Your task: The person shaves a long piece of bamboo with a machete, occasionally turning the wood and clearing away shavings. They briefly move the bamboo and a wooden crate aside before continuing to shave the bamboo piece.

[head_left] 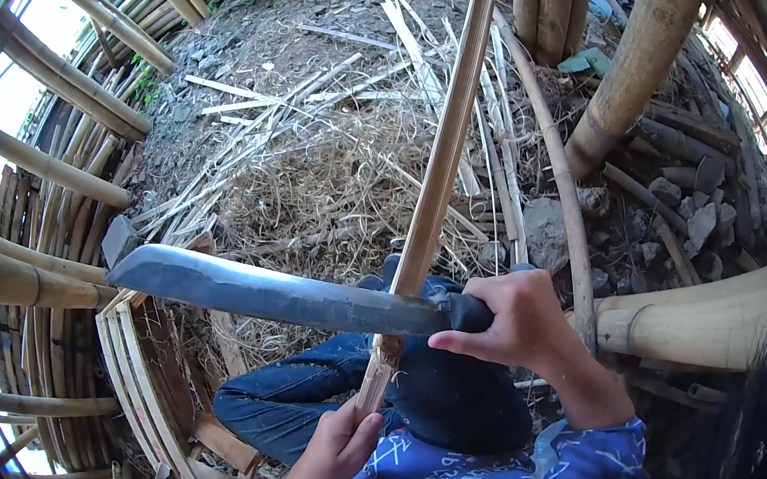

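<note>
My right hand (526, 320) is wrapped round the dark handle of a large machete (278, 292). Its broad, worn blade points left and lies level across a long bamboo strip (440, 161). Below the blade, my left hand (343, 443) grips the near end of the strip, which rises away from me to the top of the view. A rough, splintered patch shows on the strip between the blade and my left hand. My crossed legs in dark jeans (290, 394) are under the strip.
Bamboo shavings (334, 172) and split strips (265, 117) litter the ground ahead. A thick bamboo post (634, 79) stands at the right, near broken stones (702, 224). Bamboo poles (42, 165) line the left side. A slatted wooden piece (139, 391) lies left of my legs.
</note>
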Motion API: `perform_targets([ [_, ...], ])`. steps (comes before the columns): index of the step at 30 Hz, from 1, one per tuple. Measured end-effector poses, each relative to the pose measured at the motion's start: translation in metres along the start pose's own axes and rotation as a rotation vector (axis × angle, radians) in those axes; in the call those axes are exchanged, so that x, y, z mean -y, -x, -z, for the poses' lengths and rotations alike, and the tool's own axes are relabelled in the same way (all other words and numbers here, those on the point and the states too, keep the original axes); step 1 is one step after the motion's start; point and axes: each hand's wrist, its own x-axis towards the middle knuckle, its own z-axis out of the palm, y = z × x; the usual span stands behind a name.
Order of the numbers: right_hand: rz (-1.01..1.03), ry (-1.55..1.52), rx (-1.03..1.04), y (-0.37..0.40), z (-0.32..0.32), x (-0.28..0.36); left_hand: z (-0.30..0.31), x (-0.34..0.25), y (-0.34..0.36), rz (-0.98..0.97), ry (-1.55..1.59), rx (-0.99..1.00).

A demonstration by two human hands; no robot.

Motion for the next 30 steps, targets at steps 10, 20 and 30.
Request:
perform_targets([
  [10, -0.024, 0.129, -0.12, 0.006, 0.01, -0.018, -0.009, -0.001, -0.004, -0.021, 0.027, 0.074],
  [20, -0.095, 0.225, -0.164, -0.039, 0.035, -0.047, -0.008, -0.006, -0.001, 0.015, 0.057, 0.085],
  [30, -0.266, 0.305, -0.164, -0.104, 0.076, -0.091, -0.004, -0.006, 0.001, -0.005, 0.042, 0.096],
])
